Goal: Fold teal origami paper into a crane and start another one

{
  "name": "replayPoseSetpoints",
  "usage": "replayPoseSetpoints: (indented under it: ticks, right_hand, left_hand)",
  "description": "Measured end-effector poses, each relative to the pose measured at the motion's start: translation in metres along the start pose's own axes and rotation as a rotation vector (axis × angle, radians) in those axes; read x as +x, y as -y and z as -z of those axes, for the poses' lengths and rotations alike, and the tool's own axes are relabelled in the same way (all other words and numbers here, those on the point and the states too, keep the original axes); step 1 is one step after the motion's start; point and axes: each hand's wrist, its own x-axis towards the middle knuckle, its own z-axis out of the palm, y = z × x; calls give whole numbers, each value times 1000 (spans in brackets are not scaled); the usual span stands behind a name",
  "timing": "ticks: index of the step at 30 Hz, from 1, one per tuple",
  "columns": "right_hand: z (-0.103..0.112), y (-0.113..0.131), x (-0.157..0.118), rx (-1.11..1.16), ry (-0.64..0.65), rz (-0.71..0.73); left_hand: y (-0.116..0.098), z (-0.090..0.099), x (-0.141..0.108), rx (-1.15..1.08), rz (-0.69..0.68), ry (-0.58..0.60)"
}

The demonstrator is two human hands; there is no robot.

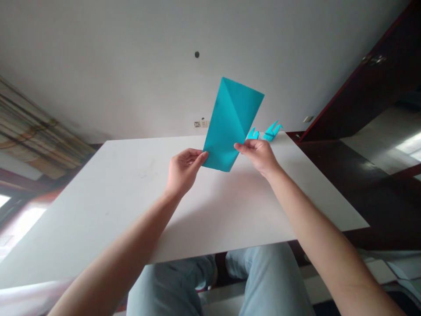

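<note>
A turquoise sheet of paper (226,125), folded to a rectangle, is held up above the white table. One diagonal crease runs down from its top left corner to the right edge. My left hand (187,169) pinches its lower left corner between thumb and fingers. On the right edge, lower down, my right hand (257,153) grips the paper the same way, thumb on the near face. Behind the right hand, two folded turquoise paper cranes stand at the table's far side: one crane (272,131) shows well, the other crane (253,134) is partly hidden.
The white table (138,197) reaches from my lap to the grey wall (148,66), where sockets (200,124) sit just above its far edge. A striped curtain (39,131) hangs at left. A dark door (362,79) stands at right.
</note>
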Motion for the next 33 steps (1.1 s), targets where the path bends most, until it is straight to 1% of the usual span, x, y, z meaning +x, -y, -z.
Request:
replayPoseSetpoints:
  ticks: [2, 4, 5, 6, 8, 9, 10, 12, 14, 17, 18, 19, 20, 23, 25, 27, 29, 31, 33]
  right_hand:
    - [7, 4, 3, 35, -68, 16]
    - [7, 9, 1, 99, -84, 6]
    - [4, 12, -1, 136, -55, -11]
    - [-1, 15, -4, 172, 0, -33]
    - [-14, 20, -12, 229, 156, -58]
    - [-19, 21, -15, 249, 215, -58]
    - [-23, 21, -17, 247, 245, -57]
    - [-22, 19, -16, 188, 219, -63]
    - [-12, 15, -11, 99, 141, -77]
    - [5, 12, -4, 98, 37, -67]
    - [7, 12, -3, 111, 28, -61]
    - [7, 13, -4, 121, 42, -59]
    - [4, 14, -6, 132, 84, -65]
    - [-12, 16, -14, 153, 272, -110]
    - [-19, 15, -17, 127, 314, -128]
    - [-18, 13, -16, 74, 277, -128]
    - [-12, 12, -13, 48, 228, -120]
    - [-5, 12, -10, 65, 191, -109]
    - [-2, 14, -9, 90, 170, -89]
  left_hand:
    - [-1, 1, 1, -7, -6, -13]
    - [-2, 1, 1, -15, -11, -22]
    - [-2, 1, 1, -18, -12, -20]
    - [-2, 0, 0, -21, -12, -13]
    - [-3, -2, -3, -26, -12, 5]
    - [-4, -3, -3, -28, -14, 9]
    - [-4, -4, -4, -30, -17, 6]
    - [-6, -4, -3, -39, -27, -23]
    - [-7, -3, 0, -53, -39, -62]
    - [-8, -1, 3, -83, -47, -108]
    - [-8, -1, 4, -95, -45, -113]
    - [-7, -2, 4, -106, -39, -110]
    - [-7, -3, 3, -114, -30, -99]
    - [-5, -5, 1, -121, -5, -54]
    - [-5, -6, 0, -122, -7, -55]
    - [-5, -6, 0, -126, -19, -78]
    - [-5, -5, 2, -134, -28, -100]
    - [-5, -4, 4, -156, -30, -121]
    - [-4, -3, 6, -175, -29, -146]
